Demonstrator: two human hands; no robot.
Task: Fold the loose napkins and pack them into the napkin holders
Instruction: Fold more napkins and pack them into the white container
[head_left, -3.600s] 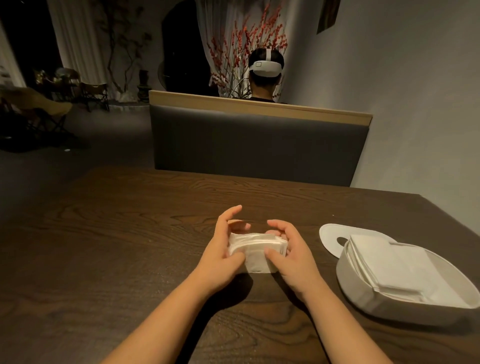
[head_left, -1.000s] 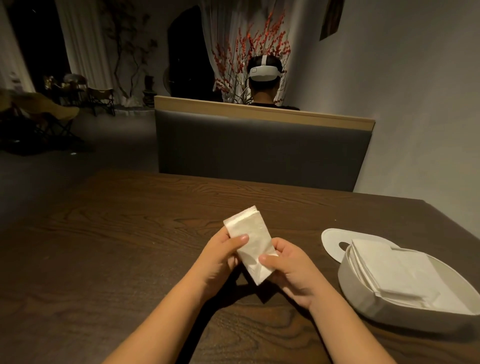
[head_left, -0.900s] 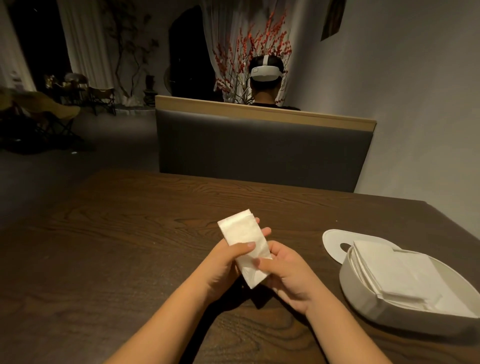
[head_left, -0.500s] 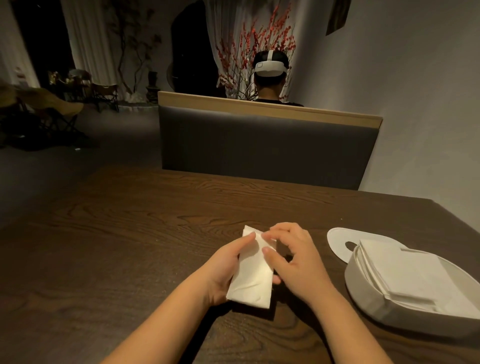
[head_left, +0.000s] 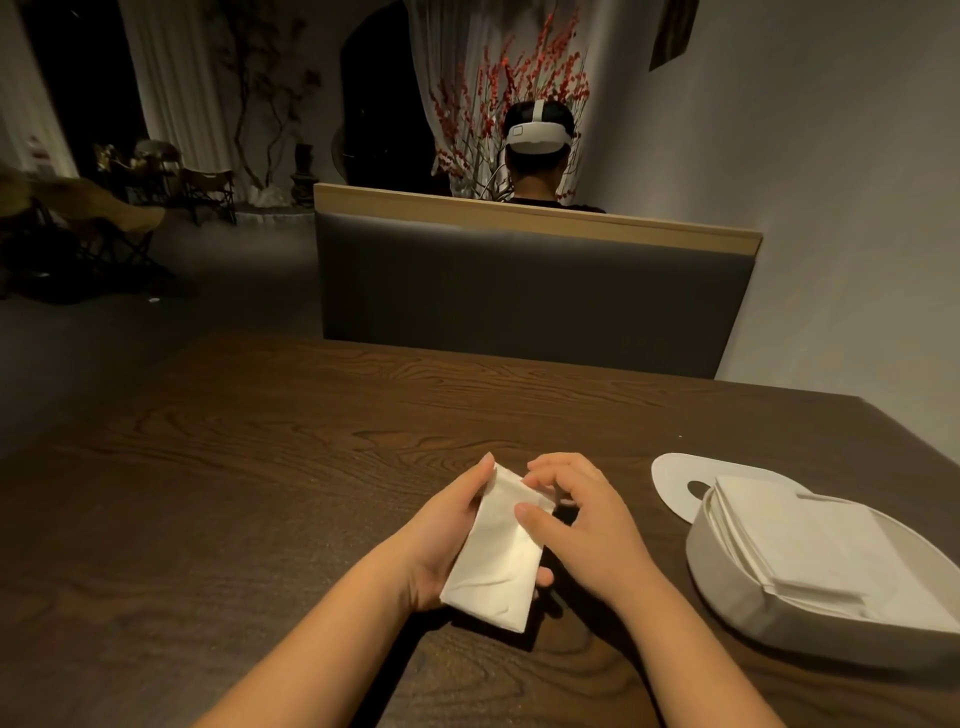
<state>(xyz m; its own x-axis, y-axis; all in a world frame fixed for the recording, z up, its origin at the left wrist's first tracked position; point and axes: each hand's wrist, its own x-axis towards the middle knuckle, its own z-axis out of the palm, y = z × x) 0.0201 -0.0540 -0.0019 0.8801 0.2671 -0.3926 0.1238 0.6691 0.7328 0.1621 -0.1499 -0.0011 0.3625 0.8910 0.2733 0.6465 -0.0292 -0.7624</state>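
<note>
Left hand (head_left: 441, 540) cradles a folded white napkin (head_left: 496, 558), a soft oblong pad, fingers curled under it. Right hand (head_left: 587, 525) pinches its far end, thumb on top. Both hover over the dark wood-grain worktop (head_left: 234, 467). Rounded grey napkin holder (head_left: 779, 608) sits right, holding a flat stack.

A white napkin (head_left: 496, 556) is showing at six o'clock on a dark brown table (head_left: 270, 467) with wavy grain. At four o'clock, a pale grey holder (head_left: 779, 608) is carrying white napkins (head_left: 810, 551); red berry branches (head_left: 514, 88) are glowing at twelve.
</note>
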